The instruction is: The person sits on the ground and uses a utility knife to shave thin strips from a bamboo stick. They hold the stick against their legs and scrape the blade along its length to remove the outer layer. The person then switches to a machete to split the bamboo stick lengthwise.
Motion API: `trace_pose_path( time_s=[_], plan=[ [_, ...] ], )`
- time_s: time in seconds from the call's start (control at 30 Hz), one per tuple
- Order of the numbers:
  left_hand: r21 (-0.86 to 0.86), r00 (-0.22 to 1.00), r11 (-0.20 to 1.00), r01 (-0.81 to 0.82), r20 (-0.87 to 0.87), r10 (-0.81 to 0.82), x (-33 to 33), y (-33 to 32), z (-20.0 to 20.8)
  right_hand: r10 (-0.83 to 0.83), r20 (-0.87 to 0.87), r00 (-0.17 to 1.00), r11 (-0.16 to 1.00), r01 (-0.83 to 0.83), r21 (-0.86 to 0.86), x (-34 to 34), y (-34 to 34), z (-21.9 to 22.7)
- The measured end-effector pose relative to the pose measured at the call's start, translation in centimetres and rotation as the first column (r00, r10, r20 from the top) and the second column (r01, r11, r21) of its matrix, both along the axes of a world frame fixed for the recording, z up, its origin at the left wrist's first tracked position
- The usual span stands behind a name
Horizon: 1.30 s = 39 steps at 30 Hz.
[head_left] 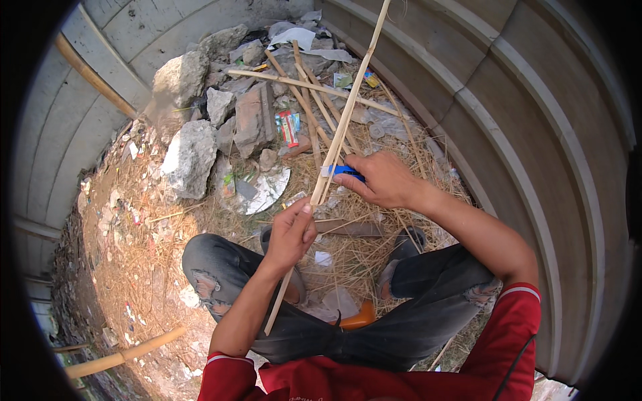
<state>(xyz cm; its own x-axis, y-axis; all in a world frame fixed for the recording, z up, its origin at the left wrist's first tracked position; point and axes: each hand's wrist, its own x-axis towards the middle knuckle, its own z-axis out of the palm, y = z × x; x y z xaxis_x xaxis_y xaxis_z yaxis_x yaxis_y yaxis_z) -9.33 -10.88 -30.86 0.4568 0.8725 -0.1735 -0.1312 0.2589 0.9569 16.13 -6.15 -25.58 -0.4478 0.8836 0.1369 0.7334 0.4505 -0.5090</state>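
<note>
A long pale bamboo strip (359, 81) slants from beside my left knee up past the top of the view. My left hand (292, 234) is closed round its lower part. Just above that grip, the strip shows a lengthwise split with thin slivers standing apart. In my right hand (386, 179) is a blue utility knife (348, 173), pinched between thumb and fingers. Its blade end lies against the strip at the split; how deep the blade sits cannot be made out.
Several bamboo sticks (321, 90) lie crossed on rubble beyond my hands. Grey concrete chunks (189, 159) and a broken brick (255, 120) stand at the left. Corrugated metal sheeting (535, 154) rises close on the right. An orange curved object (358, 317) lies between my legs, and straw and litter cover the ground.
</note>
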Motion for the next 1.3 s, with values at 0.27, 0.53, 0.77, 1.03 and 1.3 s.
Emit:
trace_pose_path(
  time_s=[0.27, 0.53, 0.77, 1.03, 1.3],
  plan=[
    [-0.136, 0.997, 0.989, 0.059, -0.043, -0.066, -0.7, -1.2, -0.9, -0.326, 0.137, 0.935, 0.938, 0.302, 0.168, 5.5, 5.1, -1.9],
    [-0.214, 0.956, 0.943, 0.256, -0.086, -0.28, -1.3, -4.6, -1.2, -0.852, 0.146, 0.502, 0.523, 0.829, 0.2, 21.1, 9.0, -4.9],
    [-0.152, 0.976, 0.966, 0.21, -0.027, -0.216, -0.9, -3.8, -2.5, -0.851, 0.33, 0.409, 0.495, 0.834, 0.243, 29.4, 0.8, -9.5],
    [-0.023, 0.996, 0.997, 0.078, -0.038, -0.079, 0.5, -2.6, -0.7, -0.601, -0.247, 0.76, 0.799, 0.571, -0.188, 13.9, 1.4, 1.2],
    [-0.077, 0.996, 0.993, 0.088, 0.015, -0.087, 1.9, -2.1, 1.1, -0.136, 0.082, 0.987, 0.951, 0.154, -0.267, -1.2, -6.0, 3.0]
  ],
)
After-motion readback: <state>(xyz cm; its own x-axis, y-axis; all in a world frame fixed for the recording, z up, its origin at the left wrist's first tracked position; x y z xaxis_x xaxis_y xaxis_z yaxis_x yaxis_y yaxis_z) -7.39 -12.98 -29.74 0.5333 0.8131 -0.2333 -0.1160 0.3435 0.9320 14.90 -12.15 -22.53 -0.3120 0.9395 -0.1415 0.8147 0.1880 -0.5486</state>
